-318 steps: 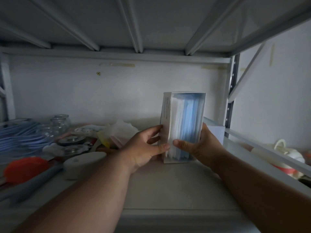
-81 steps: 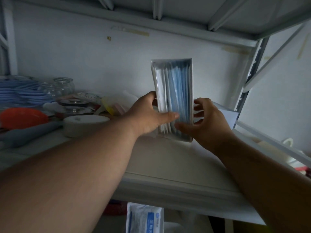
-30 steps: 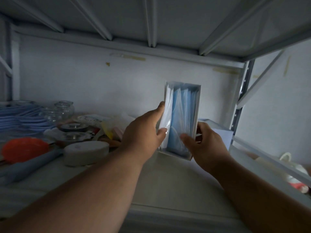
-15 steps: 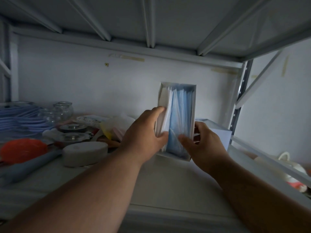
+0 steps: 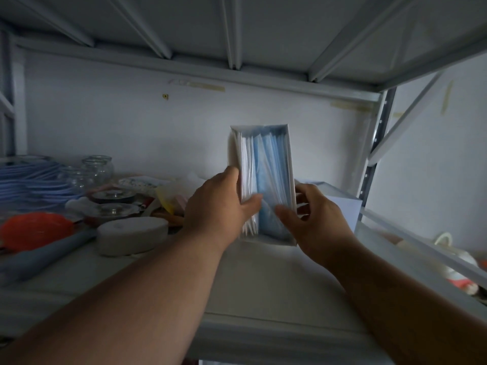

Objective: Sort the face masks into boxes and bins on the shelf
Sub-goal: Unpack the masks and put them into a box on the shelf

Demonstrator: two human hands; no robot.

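Both arms reach forward.
Left hand [image 5: 220,204] and right hand [image 5: 316,217] are curled, thumbs pointing inward toward each other.

both hands — left hand [image 5: 220,204], right hand [image 5: 315,219] — hold upright mask box [image 5: 290,164] on shelf [image 5: 263,280].

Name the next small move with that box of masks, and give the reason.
Probably press the masks flat with both thumbs: they stand unevenly in the open box, which the left hand and right hand hold upright on the shelf.
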